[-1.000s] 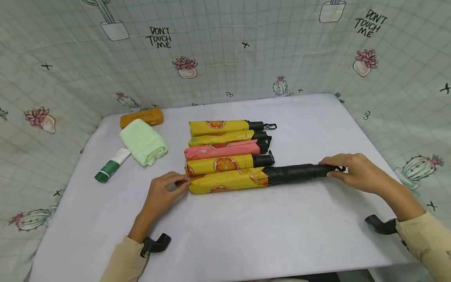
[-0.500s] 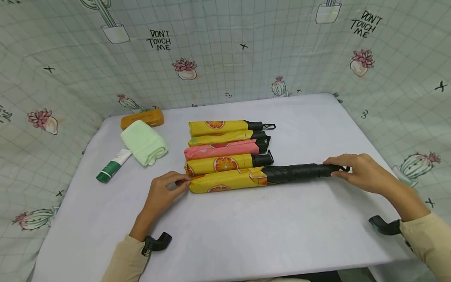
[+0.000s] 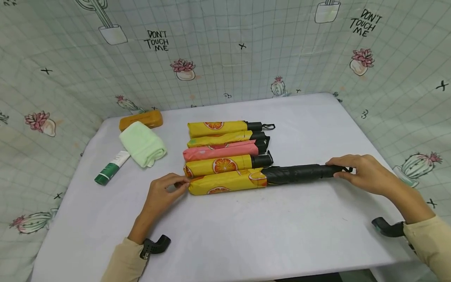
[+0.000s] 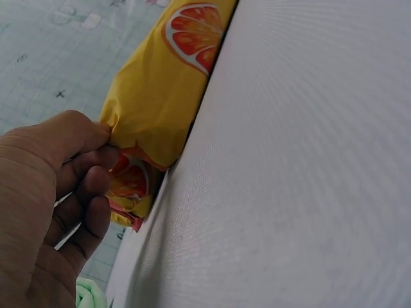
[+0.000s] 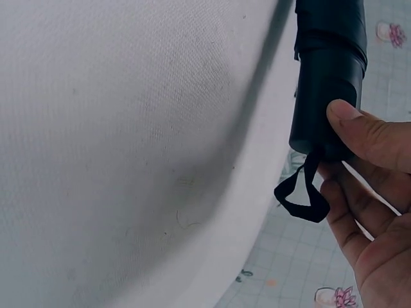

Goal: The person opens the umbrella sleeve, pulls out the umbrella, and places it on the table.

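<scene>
In the head view, a folding umbrella (image 3: 299, 174) with a black body lies partly inside a yellow sleeve (image 3: 229, 185) printed with orange slices. My left hand (image 3: 163, 197) pinches the sleeve's closed end between thumb and forefinger, and the left wrist view shows the gathered cloth (image 4: 151, 96) at those fingertips. At the other end my right hand (image 3: 370, 174) grips the umbrella's black handle (image 5: 324, 102), thumb on its side, with a black wrist loop (image 5: 302, 202) hanging free below. Behind it lie several sleeved umbrellas, among them a pink one (image 3: 222, 150) and a yellow one (image 3: 218, 165).
Over on the left of the white table (image 3: 264, 235) are a folded pale green towel (image 3: 142, 144), a green and white tube (image 3: 112, 168) and an orange-brown case (image 3: 141, 119). A printed cloth (image 3: 211, 47) hangs around the table's back and sides.
My right hand has moved slightly to the right, drawing more of the black umbrella out of the sleeve. The left hand keeps its pinch in about the same spot.
</scene>
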`<control>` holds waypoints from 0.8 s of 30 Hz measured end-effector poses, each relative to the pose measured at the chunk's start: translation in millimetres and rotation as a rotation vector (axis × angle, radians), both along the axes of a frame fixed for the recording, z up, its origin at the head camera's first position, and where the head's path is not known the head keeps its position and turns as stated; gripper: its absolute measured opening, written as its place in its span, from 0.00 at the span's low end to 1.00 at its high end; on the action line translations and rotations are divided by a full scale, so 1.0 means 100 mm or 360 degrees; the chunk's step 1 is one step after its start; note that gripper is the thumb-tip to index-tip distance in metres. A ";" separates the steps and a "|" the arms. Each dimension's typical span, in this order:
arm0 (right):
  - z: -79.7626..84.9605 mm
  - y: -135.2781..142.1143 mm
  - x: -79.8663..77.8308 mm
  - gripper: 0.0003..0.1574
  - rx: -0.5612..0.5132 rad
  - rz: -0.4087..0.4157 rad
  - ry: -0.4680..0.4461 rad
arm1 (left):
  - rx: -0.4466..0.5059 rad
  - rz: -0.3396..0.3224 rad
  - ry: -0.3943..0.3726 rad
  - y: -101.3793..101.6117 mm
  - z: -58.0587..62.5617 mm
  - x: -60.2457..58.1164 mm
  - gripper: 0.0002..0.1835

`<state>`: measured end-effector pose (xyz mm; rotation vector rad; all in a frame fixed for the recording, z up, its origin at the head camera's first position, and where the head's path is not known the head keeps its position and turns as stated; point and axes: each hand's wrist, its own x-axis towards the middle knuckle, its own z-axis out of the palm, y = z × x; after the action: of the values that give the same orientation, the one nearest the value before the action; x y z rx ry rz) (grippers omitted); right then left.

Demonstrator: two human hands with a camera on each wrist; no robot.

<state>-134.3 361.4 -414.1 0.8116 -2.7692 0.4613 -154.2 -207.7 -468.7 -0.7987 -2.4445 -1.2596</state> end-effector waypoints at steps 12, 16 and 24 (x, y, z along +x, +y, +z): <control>-0.04 0.02 -0.02 0.31 -0.0026 0.0052 0.0020 | -0.0018 0.0014 0.0003 -0.01 -0.01 0.01 0.09; -0.04 0.02 -0.02 0.31 -0.0032 0.0051 0.0041 | -0.0012 0.0015 0.0025 0.00 -0.01 0.00 0.10; -0.02 0.08 -0.03 0.32 -0.0031 0.0060 0.0077 | 0.0009 -0.0041 0.0007 0.02 -0.01 -0.01 0.09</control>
<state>-136.9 368.9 -415.7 0.8602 -2.7053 0.4683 -155.2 -206.0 -469.2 -0.8326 -2.4338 -1.2720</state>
